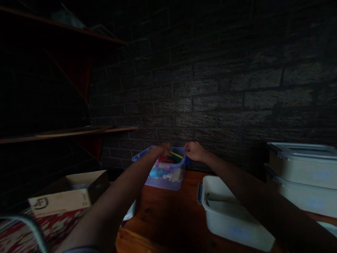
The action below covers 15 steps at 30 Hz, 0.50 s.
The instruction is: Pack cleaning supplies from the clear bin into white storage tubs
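Steady the clear tub (161, 183) on the desk (163, 211) beside the brick wall (218, 91) with the right hand (195, 151), fingers curled onto it, moving the left hand (164, 149) gently, whose finger closure I cannot tell

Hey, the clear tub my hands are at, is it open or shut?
Open. The tub has an uncovered top: a red item and a green item show within its rim.
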Each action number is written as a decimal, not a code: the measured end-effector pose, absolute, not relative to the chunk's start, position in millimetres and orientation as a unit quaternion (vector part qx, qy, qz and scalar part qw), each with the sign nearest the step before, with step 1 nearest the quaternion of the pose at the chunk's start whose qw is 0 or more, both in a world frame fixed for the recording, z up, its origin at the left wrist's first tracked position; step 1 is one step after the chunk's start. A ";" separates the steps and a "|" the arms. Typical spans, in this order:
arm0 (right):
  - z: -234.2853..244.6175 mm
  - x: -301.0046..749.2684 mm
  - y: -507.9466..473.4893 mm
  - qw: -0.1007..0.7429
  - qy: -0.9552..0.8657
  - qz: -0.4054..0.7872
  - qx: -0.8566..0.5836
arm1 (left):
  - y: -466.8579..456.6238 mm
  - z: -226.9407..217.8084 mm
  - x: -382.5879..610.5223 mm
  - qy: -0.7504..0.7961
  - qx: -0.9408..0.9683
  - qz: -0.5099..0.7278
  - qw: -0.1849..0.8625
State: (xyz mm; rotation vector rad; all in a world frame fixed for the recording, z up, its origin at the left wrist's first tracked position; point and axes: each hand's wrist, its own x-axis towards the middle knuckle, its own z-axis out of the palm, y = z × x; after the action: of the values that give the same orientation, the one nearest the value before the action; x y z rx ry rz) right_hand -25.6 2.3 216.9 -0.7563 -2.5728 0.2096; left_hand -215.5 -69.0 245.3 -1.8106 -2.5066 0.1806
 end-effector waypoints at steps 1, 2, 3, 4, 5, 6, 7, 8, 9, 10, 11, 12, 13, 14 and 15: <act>216.2 -36.4 3.6 0.212 -0.936 0.072 -0.273 | -64.3 242.5 -219.7 -0.809 -0.584 0.063 0.017; 214.9 -46.2 5.2 0.201 -0.939 0.069 -0.271 | -59.5 239.5 -223.7 -0.809 -0.584 0.067 0.013; 212.8 -55.0 7.1 0.189 -0.942 0.066 -0.269 | -54.8 236.3 -227.3 -0.808 -0.585 0.069 0.009; 210.2 -62.7 9.2 0.177 -0.945 0.063 -0.266 | -50.4 233.1 -230.6 -0.807 -0.586 0.071 0.005; 207.1 -69.3 11.5 0.165 -0.949 0.061 -0.263 | -46.4 230.1 -233.7 -0.806 -0.587 0.072 0.002; 203.8 -75.1 13.8 0.152 -0.952 0.059 -0.259 | -42.9 227.4 -236.5 -0.805 -0.589 0.073 -0.002; 200.7 -80.2 16.1 0.139 -0.956 0.057 -0.253 | -39.8 225.1 -238.9 -0.804 -0.590 0.073 -0.007; 197.9 -84.7 18.3 0.125 -0.959 0.057 -0.247 | -37.1 223.3 -240.9 -0.802 -0.593 0.073 -0.012; 195.7 -89.0 20.3 0.112 -0.962 0.056 -0.241 | -34.9 221.8 -242.3 -0.798 -0.597 0.072 -0.017; 194.3 -92.9 22.4 0.099 -0.965 0.056 -0.237 | -33.1 220.6 -243.0 -0.794 -0.604 0.071 -0.023; 193.7 -96.6 24.4 0.087 -0.967 0.056 -0.234 | -31.6 219.4 -243.0 -0.787 -0.613 0.069 -0.030; 193.9 -99.9 26.8 0.078 -0.968 0.055 -0.233 | -30.5 218.1 -242.4 -0.778 -0.624 0.066 -0.038; 194.6 -102.6 29.5 0.071 -0.968 0.053 -0.235 | -29.8 216.5 -241.3 -0.767 -0.637 0.064 -0.049; 195.7 -104.5 32.7 0.067 -0.967 0.050 -0.240 | -29.3 214.5 -239.8 -0.754 -0.650 0.062 -0.063; 196.8 -105.6 36.4 0.065 -0.966 0.046 -0.247 | -29.3 211.9 -238.1 -0.742 -0.662 0.063 -0.082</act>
State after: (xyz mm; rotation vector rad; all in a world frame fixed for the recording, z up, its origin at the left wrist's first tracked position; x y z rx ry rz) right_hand -105.6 36.4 196.8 -0.7441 -2.9141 0.1389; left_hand -238.1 -29.3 211.9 -2.1957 -2.4614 0.2084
